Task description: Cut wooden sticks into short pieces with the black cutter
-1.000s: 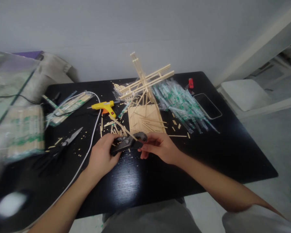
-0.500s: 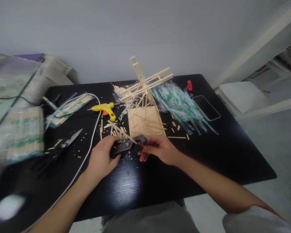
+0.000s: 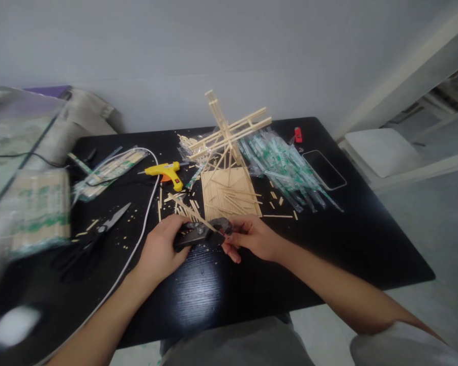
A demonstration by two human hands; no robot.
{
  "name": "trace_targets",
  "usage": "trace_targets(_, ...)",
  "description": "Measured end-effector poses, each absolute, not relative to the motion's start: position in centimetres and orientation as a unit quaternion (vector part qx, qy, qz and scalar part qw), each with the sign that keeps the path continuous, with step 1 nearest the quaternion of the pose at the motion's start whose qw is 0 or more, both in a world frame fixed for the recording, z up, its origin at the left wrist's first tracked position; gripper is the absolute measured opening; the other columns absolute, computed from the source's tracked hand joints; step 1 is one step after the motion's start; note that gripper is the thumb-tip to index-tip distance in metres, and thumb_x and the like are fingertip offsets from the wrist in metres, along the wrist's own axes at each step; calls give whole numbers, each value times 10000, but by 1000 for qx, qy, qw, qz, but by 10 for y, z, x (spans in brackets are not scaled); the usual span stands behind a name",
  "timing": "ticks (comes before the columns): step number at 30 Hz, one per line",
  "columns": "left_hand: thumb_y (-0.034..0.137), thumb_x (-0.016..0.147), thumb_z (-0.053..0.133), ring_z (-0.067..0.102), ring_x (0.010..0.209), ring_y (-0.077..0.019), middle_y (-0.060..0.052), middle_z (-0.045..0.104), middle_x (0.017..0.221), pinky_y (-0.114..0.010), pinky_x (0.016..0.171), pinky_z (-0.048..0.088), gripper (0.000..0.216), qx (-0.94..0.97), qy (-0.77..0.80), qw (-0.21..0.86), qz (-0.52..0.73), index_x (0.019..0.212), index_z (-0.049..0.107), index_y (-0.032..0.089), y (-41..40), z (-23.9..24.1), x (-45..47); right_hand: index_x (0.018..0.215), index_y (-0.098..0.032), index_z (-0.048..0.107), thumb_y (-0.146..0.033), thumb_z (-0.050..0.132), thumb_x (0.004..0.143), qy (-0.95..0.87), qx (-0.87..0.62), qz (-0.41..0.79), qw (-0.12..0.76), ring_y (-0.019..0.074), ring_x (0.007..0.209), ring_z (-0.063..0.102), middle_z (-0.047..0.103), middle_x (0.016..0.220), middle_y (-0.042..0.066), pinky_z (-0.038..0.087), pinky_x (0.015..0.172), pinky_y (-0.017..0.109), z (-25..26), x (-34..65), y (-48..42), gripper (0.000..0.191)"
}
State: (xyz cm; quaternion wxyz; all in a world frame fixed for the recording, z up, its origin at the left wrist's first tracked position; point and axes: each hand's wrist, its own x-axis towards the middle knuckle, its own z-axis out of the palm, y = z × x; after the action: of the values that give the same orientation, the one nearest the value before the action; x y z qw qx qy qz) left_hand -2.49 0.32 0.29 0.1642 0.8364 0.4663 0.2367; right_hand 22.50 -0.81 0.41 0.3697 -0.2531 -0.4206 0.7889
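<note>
My left hand (image 3: 161, 247) is closed round the dark handles of a pair of cutting pliers (image 3: 198, 233) held just above the black table (image 3: 328, 244). A thin wooden stick (image 3: 191, 212) lies slantwise across the pliers' jaws. My right hand (image 3: 252, 235) pinches the stick's near end beside the jaws. Just behind both hands stands a stick model (image 3: 229, 152), a flat square base of sticks with a crossed frame rising from it. Cut stick pieces (image 3: 175, 201) lie scattered left of the base.
A yellow glue gun (image 3: 166, 172) with a white cord (image 3: 137, 244) lies behind the left hand. Black scissors (image 3: 99, 229) lie at left, near bags of sticks (image 3: 34, 208). Wrapped sticks (image 3: 286, 162), a red lighter (image 3: 298, 134) and a phone (image 3: 325, 168) lie at right.
Both hands with the pliers and stick have stayed almost in place. The right hand's fingers have shifted slightly closer to the jaws.
</note>
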Motion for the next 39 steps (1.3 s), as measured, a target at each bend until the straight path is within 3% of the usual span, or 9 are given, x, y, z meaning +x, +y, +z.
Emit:
trace_targets(5, 174, 772, 570, 706, 818, -230, -55, 734, 903, -325, 728, 550, 210, 827, 486, 188, 212, 971, 633, 200, 4, 2, -26, 808, -134, 644, -317, 746, 909, -397, -237, 804, 375, 69, 480, 560, 634, 663, -20, 429, 430, 181, 4, 222, -9, 232)
trace_targets(9, 221, 805, 571, 692, 686, -202, -18, 714, 759, -282, 632, 514, 52, 814, 506, 209, 191, 827, 618, 216, 2, 6, -24, 849, -130, 665, -326, 755, 902, -389, -232, 806, 380, 69, 475, 545, 623, 654, -22, 411, 410, 178, 2, 220, -10, 222)
trace_targets(15, 274, 841, 576, 642, 562, -165, 19, 676, 637, -247, 575, 481, 107, 802, 519, 228, 188, 746, 602, 232, 0, 10, -23, 916, -127, 687, -365, 772, 887, -384, -249, 800, 389, 73, 479, 549, 636, 667, -23, 427, 422, 186, -1, 218, -10, 254)
trace_targets(24, 284, 859, 582, 662, 576, -166, 20, 700, 667, -249, 575, 473, 115, 799, 526, 238, 169, 772, 635, 229, 1, 10, -23, 957, -135, 674, -380, 786, 874, -387, -273, 798, 373, 118, 551, 664, 702, 728, 8, 510, 531, 230, 2, 220, -10, 282)
trace_targets(29, 432, 901, 611, 677, 624, -177, 1, 727, 730, -267, 613, 492, 225, 801, 508, 273, 158, 874, 681, 220, 1, 12, -22, 925, -131, 672, -410, 798, 858, -393, -279, 793, 373, 130, 571, 668, 704, 703, 17, 512, 553, 242, 0, 220, -9, 314)
trace_targets(33, 509, 902, 591, 658, 604, -183, -3, 701, 694, -272, 586, 480, 312, 815, 495, 256, 159, 832, 655, 211, 3, 13, -23, 925, -135, 674, -435, 804, 845, -394, -284, 790, 376, 131, 568, 651, 696, 697, 13, 517, 549, 252, -6, 219, -7, 337)
trace_targets(39, 578, 908, 554, 717, 719, -244, -56, 758, 829, -323, 653, 521, 390, 821, 504, 195, 183, 936, 663, 205, 4, 8, -25, 910, -142, 653, -460, 770, 873, -427, -300, 759, 389, 77, 524, 510, 626, 689, -14, 375, 492, 214, -9, 218, -7, 341)
